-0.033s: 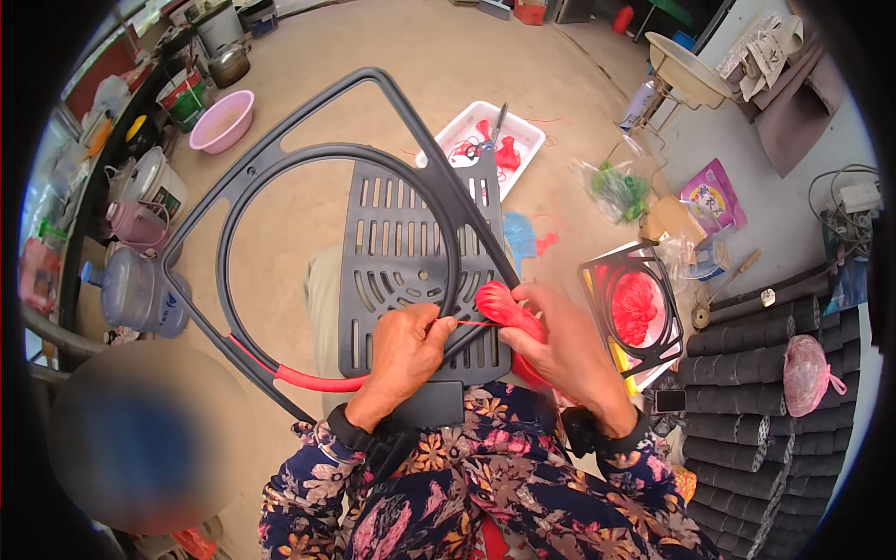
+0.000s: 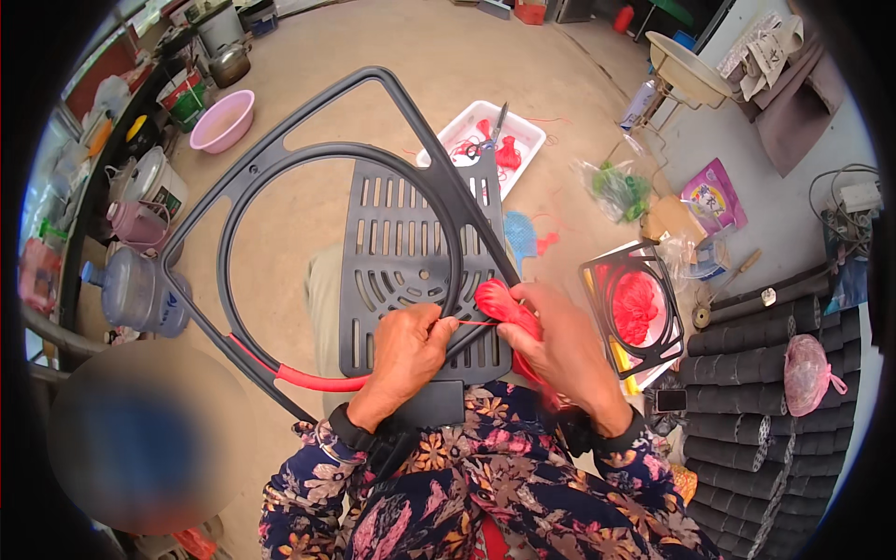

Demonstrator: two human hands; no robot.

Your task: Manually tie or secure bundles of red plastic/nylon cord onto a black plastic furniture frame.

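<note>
Here's the left hand (image 2: 408,350) at the near edge of the slotted board (image 2: 401,252), fingers closed, pinching red thread (image 2: 476,323); the right hand (image 2: 555,341) grips a red bundle (image 2: 499,301) by the board's near right corner! The black frame (image 2: 233,187) lies across the board, its ring partly wrapped red. Past the far right corner, a white tray (image 2: 512,119) holds red coils (image 2: 508,154) and scissors (image 2: 498,126). Off the right edge, a smaller frame (image 2: 659,356) tops another tray's red pile (image 2: 635,308).
</note>
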